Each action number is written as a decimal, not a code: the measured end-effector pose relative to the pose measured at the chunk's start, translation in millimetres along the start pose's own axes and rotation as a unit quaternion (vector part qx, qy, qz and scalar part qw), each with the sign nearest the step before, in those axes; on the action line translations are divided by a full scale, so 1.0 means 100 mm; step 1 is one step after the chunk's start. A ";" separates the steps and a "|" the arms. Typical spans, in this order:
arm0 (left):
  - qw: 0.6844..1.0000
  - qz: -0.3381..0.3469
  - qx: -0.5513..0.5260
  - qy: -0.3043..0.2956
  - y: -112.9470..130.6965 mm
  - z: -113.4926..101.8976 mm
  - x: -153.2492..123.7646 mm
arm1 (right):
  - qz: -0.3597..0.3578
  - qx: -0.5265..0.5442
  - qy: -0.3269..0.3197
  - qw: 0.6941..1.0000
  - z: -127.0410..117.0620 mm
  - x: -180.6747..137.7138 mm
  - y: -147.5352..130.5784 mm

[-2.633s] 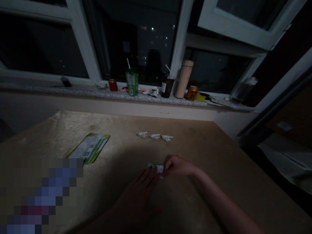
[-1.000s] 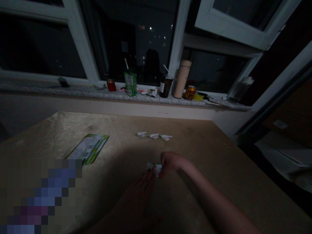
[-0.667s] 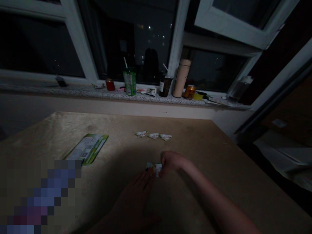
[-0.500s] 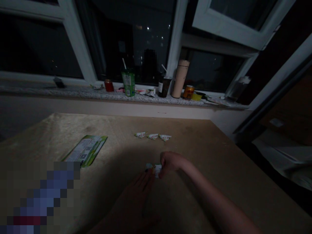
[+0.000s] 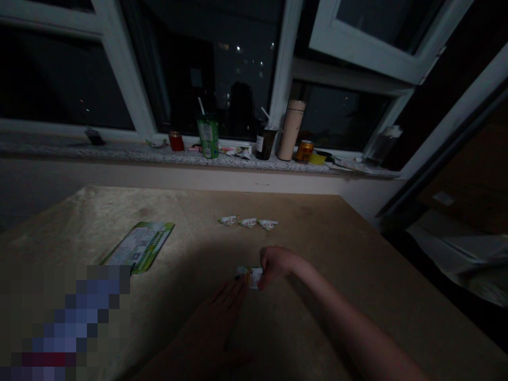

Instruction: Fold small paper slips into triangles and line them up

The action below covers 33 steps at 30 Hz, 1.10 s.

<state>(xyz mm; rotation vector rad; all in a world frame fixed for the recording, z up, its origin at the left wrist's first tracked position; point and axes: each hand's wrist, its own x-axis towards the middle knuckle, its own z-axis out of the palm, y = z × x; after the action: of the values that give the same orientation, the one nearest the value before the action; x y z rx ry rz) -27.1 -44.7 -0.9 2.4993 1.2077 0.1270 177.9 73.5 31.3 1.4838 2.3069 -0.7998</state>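
A small folded piece of printed paper (image 5: 251, 277) lies on the tan table (image 5: 357, 296) in dim light. My right hand (image 5: 277, 263) is curled with its fingertips pinched on the paper's right edge. My left hand (image 5: 222, 312) lies in shadow with its fingers stretched out flat, the tips pressing the paper's left side. Three small folded paper pieces (image 5: 248, 223) sit in a row farther back on the table.
A green and white leaflet (image 5: 139, 245) lies at the left of the table. The stone windowsill (image 5: 119, 153) behind holds a green cup with a straw (image 5: 208, 136), a dark cup (image 5: 263, 143), a tall beige flask (image 5: 289, 129) and small cans. The table's right edge drops to a dark floor.
Both hands have stayed on the small folded paper, with only slight finger movement. The view has drifted a little to the right.
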 end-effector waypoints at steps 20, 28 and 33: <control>0.982 -0.031 0.077 0.169 -0.10 -0.02 0.38 | -0.034 0.095 0.101 0.990 0.18 -0.07 0.13; 0.979 0.010 0.082 0.184 -0.23 0.03 0.45 | -0.101 0.182 0.215 0.954 0.47 -0.16 0.25; 0.983 0.031 0.078 0.165 -0.24 -0.01 0.47 | -0.201 0.241 0.323 0.893 0.63 -0.28 0.37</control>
<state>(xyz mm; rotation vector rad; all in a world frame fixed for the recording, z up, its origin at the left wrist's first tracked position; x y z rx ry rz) -15.7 5.3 -12.1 2.7305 1.3073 0.5004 219.4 27.2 -15.8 1.6777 3.1609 -1.2022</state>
